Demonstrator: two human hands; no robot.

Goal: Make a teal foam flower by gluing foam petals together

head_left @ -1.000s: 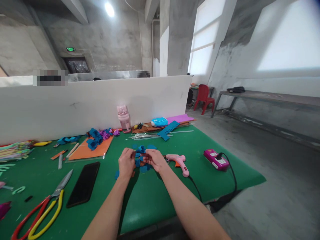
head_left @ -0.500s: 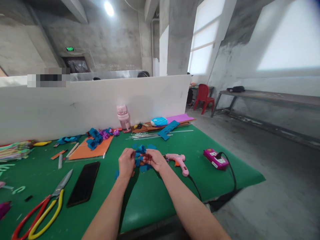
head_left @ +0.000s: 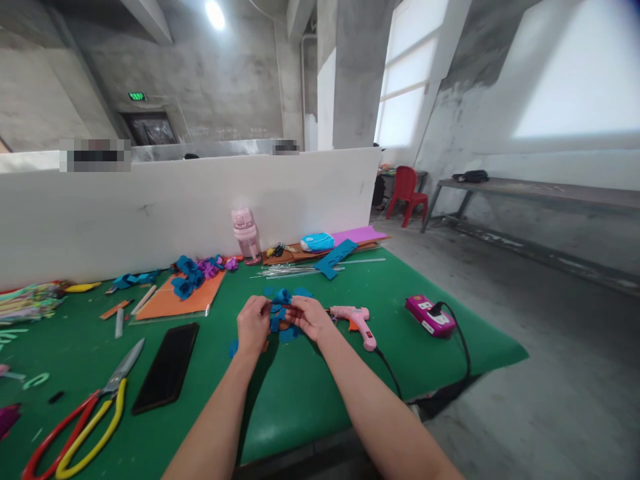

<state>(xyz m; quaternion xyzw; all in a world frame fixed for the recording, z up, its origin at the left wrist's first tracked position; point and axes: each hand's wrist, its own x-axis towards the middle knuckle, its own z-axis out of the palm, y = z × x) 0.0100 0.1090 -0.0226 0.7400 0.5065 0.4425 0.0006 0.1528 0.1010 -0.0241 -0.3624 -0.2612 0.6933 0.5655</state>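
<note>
Between my hands is a small blue flower (head_left: pixel 283 297) of curled felt-like material, held above the green table (head_left: pixel 300 413). My left hand (head_left: pixel 254 321) is closed, its thumb and fingertips pinching the flower's left side. My right hand (head_left: pixel 311 317) pinches it from the right, with the other fingers curled below. Under the hands lie several cut blue pieces (head_left: pixel 289 335) and some bits of orange, partly hidden by the fingers. Just right of my right hand rests a pink hot glue gun (head_left: pixel 356 319), lying on its side, its cord running off the front edge.
Scissors (head_left: pixel 107 393) and a black phone (head_left: pixel 167 367) lie at left. Finished blue and purple flowers (head_left: pixel 189 270) sit on an orange sheet (head_left: pixel 187 301). Metal wires (head_left: pixel 285 271), a blue cut strip (head_left: pixel 336 259) and a pink bottle (head_left: pixel 245 233) are behind. A purple power socket (head_left: pixel 430 316) stands right.
Both hands keep nearly the same grip on the blue flower. The whole view has shifted very slightly; nothing on the table has visibly moved.
</note>
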